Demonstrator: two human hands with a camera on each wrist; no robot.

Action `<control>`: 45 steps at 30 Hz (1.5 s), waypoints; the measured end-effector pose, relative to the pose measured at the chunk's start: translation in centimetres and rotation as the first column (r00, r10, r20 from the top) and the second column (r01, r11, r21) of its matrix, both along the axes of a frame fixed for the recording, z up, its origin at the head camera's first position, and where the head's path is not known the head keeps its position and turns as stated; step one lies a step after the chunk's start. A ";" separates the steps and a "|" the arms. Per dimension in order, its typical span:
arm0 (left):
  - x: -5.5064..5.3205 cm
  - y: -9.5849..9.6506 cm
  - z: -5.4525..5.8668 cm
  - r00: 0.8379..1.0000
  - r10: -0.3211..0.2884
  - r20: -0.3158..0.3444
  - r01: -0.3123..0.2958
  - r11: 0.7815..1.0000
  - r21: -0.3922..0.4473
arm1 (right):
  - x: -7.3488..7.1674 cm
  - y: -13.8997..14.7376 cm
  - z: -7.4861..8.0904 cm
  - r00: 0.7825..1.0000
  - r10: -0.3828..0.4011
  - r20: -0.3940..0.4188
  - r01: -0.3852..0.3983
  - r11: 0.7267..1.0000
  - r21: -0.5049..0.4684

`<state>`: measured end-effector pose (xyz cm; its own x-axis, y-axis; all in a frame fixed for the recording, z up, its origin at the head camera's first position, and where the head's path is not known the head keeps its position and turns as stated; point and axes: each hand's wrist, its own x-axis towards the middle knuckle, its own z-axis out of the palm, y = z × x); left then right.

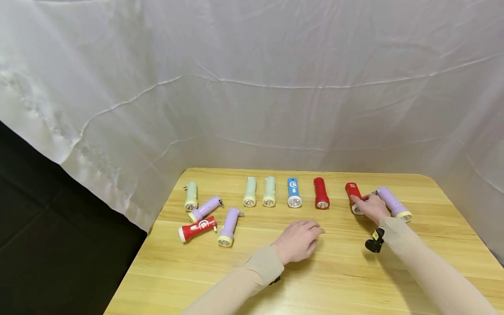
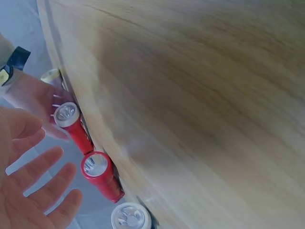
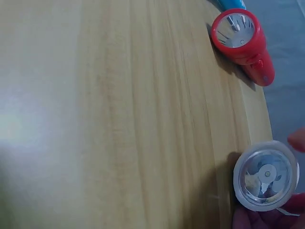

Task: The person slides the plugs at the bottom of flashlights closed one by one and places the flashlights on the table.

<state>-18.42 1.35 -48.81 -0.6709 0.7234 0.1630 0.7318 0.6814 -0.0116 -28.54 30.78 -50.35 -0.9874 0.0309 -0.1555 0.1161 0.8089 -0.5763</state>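
Note:
At the right of the head view, my right hand [image 1: 374,207] pinches a red flashlight [image 1: 353,190] lying on the table. Its clear lens and white rim [image 3: 237,183] face the right wrist camera, with the thumb on one side and fingers on the other. Close beside that hand lies a purple flashlight [image 1: 390,200]. A plain red flashlight [image 1: 320,190] lies to the left, then a blue flashlight [image 1: 293,187]. My left hand [image 1: 298,240] hovers over the front middle of the table, its fingers [image 2: 40,169] loosely spread and holding nothing.
Two pale green flashlights [image 1: 250,189] continue the row leftward. At the table's left lie another green flashlight [image 1: 191,192], two purple flashlights [image 1: 229,225] and a red flashlight [image 1: 198,228] with a white rim. White cloth [image 1: 260,113] hangs behind the wooden table [image 1: 338,280].

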 end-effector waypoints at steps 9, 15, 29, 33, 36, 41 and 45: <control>-0.1 -0.7 -0.4 1.000 0.017 0.015 -0.017 1.000 0.012 | 1.0 -0.1 -0.3 0.999 0.020 0.030 -0.018 0.998 -0.066; -0.2 -0.9 -0.5 1.000 0.018 0.006 -0.018 1.000 0.003 | 1.1 -0.4 -0.3 1.000 0.031 -0.001 -0.031 0.998 -0.048; -0.1 -0.8 -0.4 1.000 0.014 0.009 -0.014 0.999 0.031 | 0.4 -1.4 -0.4 1.000 -0.013 -0.017 0.012 0.999 -0.030; -0.1 -0.9 -0.4 1.000 0.012 0.008 -0.012 0.999 0.037 | 0.3 -1.5 -0.5 1.000 -0.014 -0.010 0.013 0.999 -0.046; -0.1 -0.9 -0.4 1.000 0.008 0.007 -0.009 0.999 0.041 | 0.4 -1.5 -0.5 1.000 -0.019 0.003 0.020 0.998 -0.052; 0.0 -0.9 -0.4 1.000 0.010 0.009 -0.011 0.999 0.044 | 0.4 -1.4 -0.4 0.999 -0.027 0.027 0.028 0.998 -0.062; 0.1 -0.8 -0.4 1.000 0.016 0.012 -0.016 0.999 0.037 | 0.5 -1.3 -0.4 0.999 -0.029 0.046 0.032 0.997 -0.069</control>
<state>-18.34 0.51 -49.25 -0.6846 0.7060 0.1811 0.7206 0.6930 0.0225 -27.99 29.45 -50.74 -0.9780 0.0488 -0.2027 0.1675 0.7626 -0.6248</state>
